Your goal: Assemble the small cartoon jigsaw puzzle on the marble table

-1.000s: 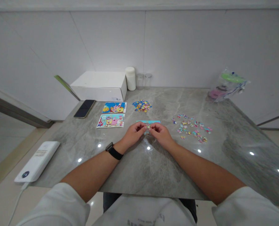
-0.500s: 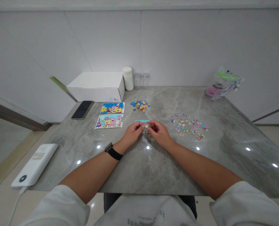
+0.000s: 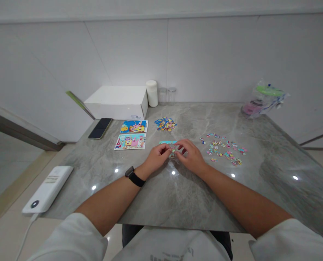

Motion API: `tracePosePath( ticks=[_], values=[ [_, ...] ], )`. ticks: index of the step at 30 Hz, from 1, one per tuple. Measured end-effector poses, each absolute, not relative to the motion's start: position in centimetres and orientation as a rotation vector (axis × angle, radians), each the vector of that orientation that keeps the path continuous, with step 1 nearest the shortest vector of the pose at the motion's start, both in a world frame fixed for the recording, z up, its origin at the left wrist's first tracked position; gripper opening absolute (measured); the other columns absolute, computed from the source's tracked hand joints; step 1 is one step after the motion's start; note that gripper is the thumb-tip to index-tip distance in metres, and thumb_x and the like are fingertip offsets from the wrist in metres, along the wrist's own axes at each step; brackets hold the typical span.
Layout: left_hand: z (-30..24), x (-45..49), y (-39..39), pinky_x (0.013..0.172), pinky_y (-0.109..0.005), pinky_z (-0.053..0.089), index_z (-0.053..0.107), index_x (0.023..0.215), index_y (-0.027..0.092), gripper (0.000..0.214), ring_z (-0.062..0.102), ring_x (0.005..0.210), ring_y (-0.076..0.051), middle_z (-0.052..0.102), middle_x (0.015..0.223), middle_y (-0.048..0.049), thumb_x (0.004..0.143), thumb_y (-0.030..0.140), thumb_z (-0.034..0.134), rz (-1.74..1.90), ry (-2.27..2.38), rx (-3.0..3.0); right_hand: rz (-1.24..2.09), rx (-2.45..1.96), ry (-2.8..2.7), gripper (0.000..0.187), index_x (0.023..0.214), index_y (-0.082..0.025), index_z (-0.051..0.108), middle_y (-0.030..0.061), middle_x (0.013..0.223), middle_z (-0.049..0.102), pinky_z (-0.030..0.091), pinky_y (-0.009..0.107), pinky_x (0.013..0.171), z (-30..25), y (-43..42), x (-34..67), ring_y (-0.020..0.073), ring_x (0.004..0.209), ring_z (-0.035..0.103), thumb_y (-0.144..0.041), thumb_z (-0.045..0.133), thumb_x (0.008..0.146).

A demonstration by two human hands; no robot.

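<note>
Partly assembled jigsaw puzzle (image 3: 167,142) lies on the table, a turquoise strip along its far edge, mostly hidden by my hands. On its left side my left hand (image 3: 158,156) is closed in a pinch around a small pale puzzle piece, largely covered by the fingers. Opposite, my right hand (image 3: 192,157) has thumb and index finger apart at the puzzle's right side, with nothing clearly held. Loose puzzle pieces (image 3: 214,146) are scattered to the right. A denser pile of blue and yellow pieces (image 3: 165,124) lies behind the puzzle.
Two cartoon picture cards (image 3: 130,142) lie left of my hands, beside a phone (image 3: 100,128). Behind stand a white box (image 3: 116,99), a white bottle (image 3: 152,94) and two glass jars (image 3: 167,96). A plastic bag (image 3: 263,99) sits far right, a white power bank (image 3: 47,190) near left.
My right thumb and index finger have parted and drawn slightly away from my left fingertips. My left hand stays pinched. The whole view has shifted a little.
</note>
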State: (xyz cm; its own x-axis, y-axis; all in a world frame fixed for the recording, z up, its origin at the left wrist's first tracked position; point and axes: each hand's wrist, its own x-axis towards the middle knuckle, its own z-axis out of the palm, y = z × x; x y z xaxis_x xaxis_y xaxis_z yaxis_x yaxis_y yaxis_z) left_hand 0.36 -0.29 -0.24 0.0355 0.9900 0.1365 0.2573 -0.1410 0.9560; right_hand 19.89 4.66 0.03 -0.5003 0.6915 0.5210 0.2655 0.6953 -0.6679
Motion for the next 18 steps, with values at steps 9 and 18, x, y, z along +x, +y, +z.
tracePosePath(
  ticks=[9,18],
  values=[
    [-0.3,0.4,-0.3,0.067,-0.025,0.041,0.06,0.079,0.017,0.027,0.051,0.069,-0.013,0.057,0.072,0.0026,0.095,0.039,0.06,1.153,1.315,1.61,0.42,-0.597,-2.208,0.016,0.109,-0.025,0.069,0.0071,0.106,0.072,0.055,0.041,0.093,-0.4,4.8,20.1,0.0245,0.103,0.067,-0.018,0.067,0.095],
    [-0.1,0.4,-0.7,0.072,-0.028,0.045,0.07,0.095,0.019,0.015,0.057,0.075,-0.015,0.067,0.085,-0.0009,0.097,0.032,0.062,1.144,1.418,1.779,0.27,-0.699,-2.106,0.011,0.105,-0.026,0.072,0.0065,0.102,0.075,0.057,0.04,0.088,3.5,5.8,22.5,0.0235,0.096,0.069,-0.023,0.066,0.096]
  ],
)
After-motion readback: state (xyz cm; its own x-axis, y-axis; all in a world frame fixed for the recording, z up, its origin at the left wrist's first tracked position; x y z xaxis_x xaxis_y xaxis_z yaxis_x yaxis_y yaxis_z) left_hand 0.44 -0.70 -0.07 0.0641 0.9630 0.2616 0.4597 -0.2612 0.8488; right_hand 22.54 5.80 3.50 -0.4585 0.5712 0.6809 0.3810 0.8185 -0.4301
